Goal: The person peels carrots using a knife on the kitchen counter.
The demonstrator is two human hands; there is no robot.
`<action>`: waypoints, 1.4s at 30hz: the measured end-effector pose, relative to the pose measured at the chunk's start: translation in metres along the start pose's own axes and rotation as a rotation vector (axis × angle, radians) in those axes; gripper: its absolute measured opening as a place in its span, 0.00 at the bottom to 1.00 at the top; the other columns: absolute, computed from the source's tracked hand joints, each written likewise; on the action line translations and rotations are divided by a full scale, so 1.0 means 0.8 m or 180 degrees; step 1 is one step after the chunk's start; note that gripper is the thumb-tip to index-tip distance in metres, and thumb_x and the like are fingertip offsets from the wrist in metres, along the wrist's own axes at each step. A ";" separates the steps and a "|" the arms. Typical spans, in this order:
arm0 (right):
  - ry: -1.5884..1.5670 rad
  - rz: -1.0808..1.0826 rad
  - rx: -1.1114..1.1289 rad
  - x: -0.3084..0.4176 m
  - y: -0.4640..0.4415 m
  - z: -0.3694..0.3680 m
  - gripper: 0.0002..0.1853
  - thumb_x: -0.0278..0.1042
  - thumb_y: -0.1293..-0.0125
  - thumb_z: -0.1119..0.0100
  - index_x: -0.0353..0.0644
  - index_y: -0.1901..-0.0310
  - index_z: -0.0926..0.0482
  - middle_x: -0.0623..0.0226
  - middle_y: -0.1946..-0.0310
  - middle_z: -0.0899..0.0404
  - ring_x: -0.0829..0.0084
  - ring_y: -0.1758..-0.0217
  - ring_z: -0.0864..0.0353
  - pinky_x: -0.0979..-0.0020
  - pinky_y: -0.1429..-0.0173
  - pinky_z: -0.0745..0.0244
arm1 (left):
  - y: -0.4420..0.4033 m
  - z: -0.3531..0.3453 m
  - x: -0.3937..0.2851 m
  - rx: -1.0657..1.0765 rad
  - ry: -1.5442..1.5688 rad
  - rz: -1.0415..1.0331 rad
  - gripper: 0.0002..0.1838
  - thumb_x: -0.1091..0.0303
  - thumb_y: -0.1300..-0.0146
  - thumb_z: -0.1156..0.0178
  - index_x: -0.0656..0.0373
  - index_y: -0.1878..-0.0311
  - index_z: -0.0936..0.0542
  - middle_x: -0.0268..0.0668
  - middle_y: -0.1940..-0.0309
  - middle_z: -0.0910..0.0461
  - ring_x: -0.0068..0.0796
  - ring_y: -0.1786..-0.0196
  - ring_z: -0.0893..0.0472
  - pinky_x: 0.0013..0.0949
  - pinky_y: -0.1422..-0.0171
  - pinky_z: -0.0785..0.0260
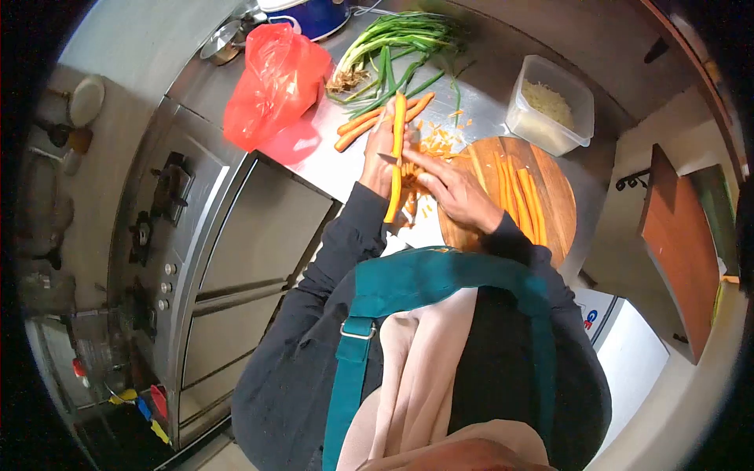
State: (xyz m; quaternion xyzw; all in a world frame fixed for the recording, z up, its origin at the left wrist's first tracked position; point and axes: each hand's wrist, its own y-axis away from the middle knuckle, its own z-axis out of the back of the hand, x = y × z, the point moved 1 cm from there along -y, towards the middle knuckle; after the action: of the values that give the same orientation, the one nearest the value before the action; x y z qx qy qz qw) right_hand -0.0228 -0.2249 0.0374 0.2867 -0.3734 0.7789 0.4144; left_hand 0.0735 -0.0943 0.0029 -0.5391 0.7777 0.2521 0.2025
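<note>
My left hand point(378, 157) is wrapped round a long orange carrot point(399, 125), held roughly upright in the view above the counter. My right hand point(459, 192) grips a small knife, whose short blade point(389, 158) lies across the carrot; the handle is hidden by my fingers. Behind my left hand, more carrots point(355, 135) lie on the counter. Orange peelings point(440, 141) are scattered beside and below my hands. On the round wooden board point(559, 212) to the right, several peeled carrots point(525, 200) lie side by side.
Spring onions point(400, 39) lie at the back, beside a red plastic bag point(275, 82). A clear plastic tub point(552, 106) with pale shredded food stands back right. Left of me is a steel stove point(169, 220). A blue pot point(310, 17) and a metal pan point(222, 43) stand at the back.
</note>
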 end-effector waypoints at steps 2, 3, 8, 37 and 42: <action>-0.0139 -0.0247 0.0274 0.021 0.004 0.009 0.21 0.34 0.35 0.58 0.51 0.40 0.35 0.47 0.56 0.27 0.51 0.52 0.27 0.59 0.50 0.31 | 0.009 -0.011 -0.014 -0.0080 -0.0586 -0.0026 0.17 0.63 0.31 0.59 0.53 0.41 0.35 0.27 0.75 0.31 0.13 0.82 0.34 0.14 0.83 0.40; -0.0156 -0.0450 0.0472 0.025 0.005 0.010 0.20 0.33 0.35 0.57 0.50 0.41 0.33 0.48 0.55 0.27 0.52 0.52 0.27 0.60 0.49 0.31 | 0.018 -0.029 -0.021 -0.0102 -0.0787 -0.0109 0.17 0.63 0.31 0.59 0.53 0.41 0.35 0.27 0.74 0.30 0.13 0.82 0.34 0.14 0.83 0.40; 0.0088 0.0318 -0.0550 -0.008 0.009 -0.004 0.20 0.31 0.36 0.55 0.52 0.42 0.31 0.51 0.65 0.26 0.54 0.61 0.26 0.63 0.56 0.30 | 0.007 -0.015 -0.009 0.0182 -0.0824 -0.0147 0.19 0.60 0.31 0.57 0.53 0.39 0.36 0.28 0.66 0.29 0.13 0.81 0.34 0.14 0.82 0.38; 0.0646 -0.0213 -0.0418 -0.022 -0.007 0.025 0.21 0.30 0.37 0.52 0.53 0.41 0.32 0.57 0.73 0.30 0.59 0.66 0.27 0.63 0.62 0.31 | 0.042 -0.039 0.000 0.0095 -0.0422 0.0168 0.17 0.59 0.31 0.58 0.56 0.43 0.34 0.24 0.79 0.36 0.10 0.86 0.41 0.14 0.87 0.47; 0.0790 -0.0257 -0.0646 -0.043 -0.014 0.022 0.21 0.31 0.37 0.52 0.57 0.41 0.32 0.56 0.73 0.30 0.58 0.69 0.28 0.63 0.63 0.32 | 0.041 -0.026 0.003 -0.0278 -0.0348 0.0703 0.16 0.63 0.31 0.58 0.56 0.43 0.35 0.27 0.77 0.36 0.13 0.84 0.37 0.13 0.84 0.44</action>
State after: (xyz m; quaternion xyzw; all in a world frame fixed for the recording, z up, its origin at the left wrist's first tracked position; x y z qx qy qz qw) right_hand 0.0063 -0.2500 0.0254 0.1597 -0.3842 0.7493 0.5152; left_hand 0.0411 -0.0991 0.0238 -0.4439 0.8085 0.3355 0.1918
